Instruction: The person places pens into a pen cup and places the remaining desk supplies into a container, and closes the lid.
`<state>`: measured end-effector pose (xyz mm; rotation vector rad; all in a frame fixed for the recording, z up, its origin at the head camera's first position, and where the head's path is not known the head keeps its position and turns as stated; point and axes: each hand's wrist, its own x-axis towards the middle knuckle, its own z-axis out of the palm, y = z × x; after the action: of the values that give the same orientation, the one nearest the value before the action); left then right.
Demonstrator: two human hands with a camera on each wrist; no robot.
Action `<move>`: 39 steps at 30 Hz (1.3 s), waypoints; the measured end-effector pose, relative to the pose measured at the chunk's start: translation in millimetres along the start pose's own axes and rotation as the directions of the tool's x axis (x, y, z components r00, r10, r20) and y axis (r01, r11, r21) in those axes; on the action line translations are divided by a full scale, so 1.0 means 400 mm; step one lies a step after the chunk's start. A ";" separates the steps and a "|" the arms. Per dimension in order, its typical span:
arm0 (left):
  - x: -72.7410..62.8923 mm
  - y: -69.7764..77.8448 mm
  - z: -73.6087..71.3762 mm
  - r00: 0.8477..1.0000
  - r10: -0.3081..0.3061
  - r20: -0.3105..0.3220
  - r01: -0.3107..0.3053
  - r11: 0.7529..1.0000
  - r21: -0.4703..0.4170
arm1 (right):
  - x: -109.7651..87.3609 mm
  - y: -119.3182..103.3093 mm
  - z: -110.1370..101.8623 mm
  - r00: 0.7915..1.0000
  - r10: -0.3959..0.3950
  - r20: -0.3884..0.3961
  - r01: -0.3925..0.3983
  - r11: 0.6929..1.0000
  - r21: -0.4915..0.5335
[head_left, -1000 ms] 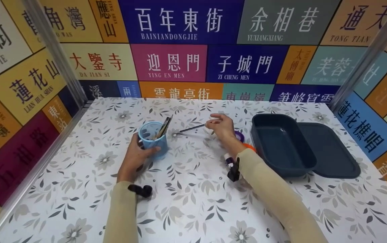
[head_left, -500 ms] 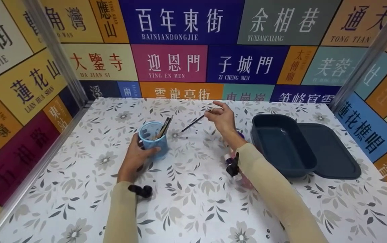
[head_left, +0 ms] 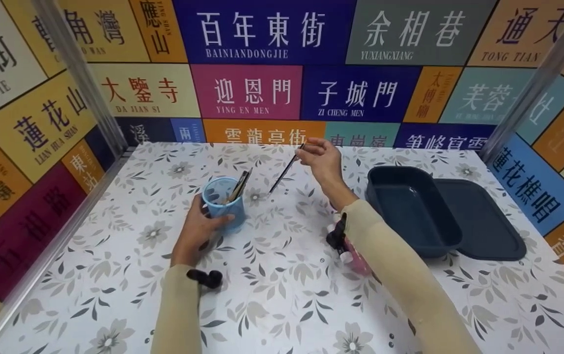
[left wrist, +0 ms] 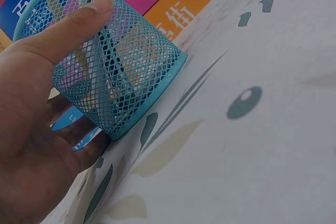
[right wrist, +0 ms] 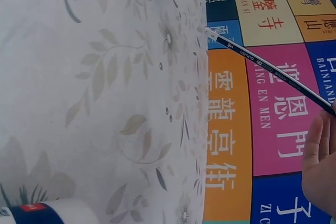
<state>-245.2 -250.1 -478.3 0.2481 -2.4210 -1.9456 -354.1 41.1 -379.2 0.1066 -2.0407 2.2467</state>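
Observation:
In the head view, my left hand (head_left: 198,228) grips a light blue mesh pen cup (head_left: 223,210) at the left of the table. Pens or pencils (head_left: 239,186) lean inside it. In the left wrist view, my thumb lies across the mesh (left wrist: 139,61) and the fingers are behind the cup. My right hand (head_left: 326,164) pinches a dark pencil (head_left: 283,173) near its upper end, above the table and right of the cup. The right wrist view shows the pencil (right wrist: 268,66) marked HB, with its pale end slanting toward the cup; the fingertips are partly cut off there.
A dark blue rectangular box (head_left: 454,231) stands at the right, beside its flat lid (head_left: 493,221). Under my right forearm lies a pink object (head_left: 358,260), partly hidden. A white and navy bottle-like thing (right wrist: 47,213) shows in the right wrist view. Sign-covered walls (head_left: 252,93) enclose the table.
My right hand has risen and moved away from me with the pencil, which has swung from nearly level to a steeper slant. The left hand and cup have stayed put.

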 end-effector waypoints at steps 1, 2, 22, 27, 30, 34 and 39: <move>0.001 0.000 0.000 1.000 0.000 0.000 0.000 1.000 -0.001 | 0.001 -0.004 0.003 1.000 -0.001 -0.002 0.001 1.000 0.008; 0.001 0.000 0.000 1.000 0.000 0.001 0.000 1.000 -0.001 | 0.002 -0.008 0.007 1.000 -0.003 -0.004 0.004 1.000 0.015; 0.002 -0.007 -0.003 0.999 0.033 0.005 -0.033 0.999 -0.024 | -0.011 -0.147 0.096 0.983 -0.143 0.115 0.129 0.984 0.125; 0.002 -0.006 -0.001 1.000 0.031 -0.001 -0.031 0.999 -0.013 | -0.022 -0.175 0.116 0.979 -0.167 0.118 0.151 0.980 0.129; 0.002 -0.006 0.001 1.000 0.019 -0.002 -0.019 1.000 -0.017 | -0.029 -0.189 0.129 0.978 -0.170 0.123 0.154 0.979 0.132; 0.000 -0.005 0.002 1.000 0.007 0.003 -0.007 1.000 -0.014 | -0.036 -0.205 0.143 0.973 -0.184 0.137 0.163 0.974 0.155; -0.002 -0.002 -0.003 1.000 -0.005 0.002 0.005 1.000 -0.011 | -0.045 -0.216 0.161 0.963 -0.205 0.174 0.177 0.970 0.165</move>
<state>-244.2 -251.4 -478.9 0.2519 -2.4129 -1.9614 -326.5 -15.2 -290.0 0.5270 -1.8493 2.3394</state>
